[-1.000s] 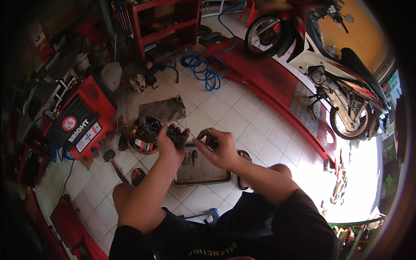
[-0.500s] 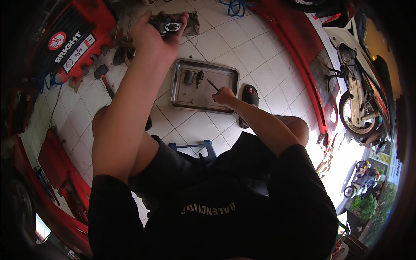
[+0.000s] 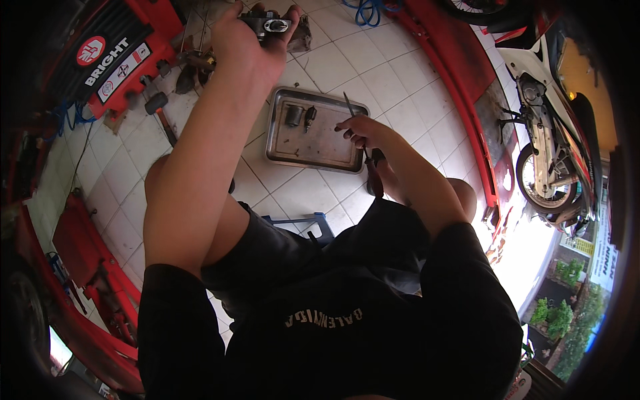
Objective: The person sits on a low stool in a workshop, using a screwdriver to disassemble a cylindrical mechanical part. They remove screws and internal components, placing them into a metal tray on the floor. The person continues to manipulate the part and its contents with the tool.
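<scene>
High in the view, my left hand (image 3: 248,50) is closed around a dark metal part with a pale oval flange (image 3: 277,25), which looks like a carburetor body. My right hand (image 3: 365,131) hovers over the right side of a metal tray (image 3: 319,148), its fingers pinching a long thin screwdriver (image 3: 374,179). The shaft points away from me, and the dark reddish handle hangs toward my knee. Lying in the tray are a dark cylinder (image 3: 295,116) and a slim dark part with a narrow end (image 3: 311,118), along with small bits.
Left of my left forearm, a hammer (image 3: 157,105) lies on the tiled floor beside a red rack (image 3: 133,87). Between my legs is a blue stool (image 3: 322,223). A red platform edge (image 3: 460,100) runs along the right, with a motorcycle (image 3: 543,147) beyond it.
The screwdriver has swung from pointing up-left to pointing nearly straight away, its handle now showing below my right hand. That hand rose slightly; my left hand shifted a little right and upward.
</scene>
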Motion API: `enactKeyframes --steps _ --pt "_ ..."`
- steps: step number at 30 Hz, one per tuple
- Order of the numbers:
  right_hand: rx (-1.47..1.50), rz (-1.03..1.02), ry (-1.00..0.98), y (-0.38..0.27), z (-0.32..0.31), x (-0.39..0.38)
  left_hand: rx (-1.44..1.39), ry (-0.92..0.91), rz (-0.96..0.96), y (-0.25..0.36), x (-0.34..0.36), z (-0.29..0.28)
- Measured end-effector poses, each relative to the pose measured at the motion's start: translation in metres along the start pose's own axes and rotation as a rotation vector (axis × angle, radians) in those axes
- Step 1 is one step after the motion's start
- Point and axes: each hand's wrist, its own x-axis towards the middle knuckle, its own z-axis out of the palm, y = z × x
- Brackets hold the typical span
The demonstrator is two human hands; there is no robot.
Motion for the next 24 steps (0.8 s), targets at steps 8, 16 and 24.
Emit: enactKeyframes --steps 8,16,24 --pt "0.003 -0.054 -0.121 0.082 0.037 -0.052 -0.068 0.139 -0.025 0.009 -0.010 0.022" --pt "-0.206 -0.177 -0.123 0.101 0.051 -0.062 -0.044 -0.091 -0.003 0.019 -0.009 -0.002" --pt "-0.034 -0.017 0.111 0.155 0.055 -0.022 -0.067 0.001 -0.011 0.020 -0.017 0.010"
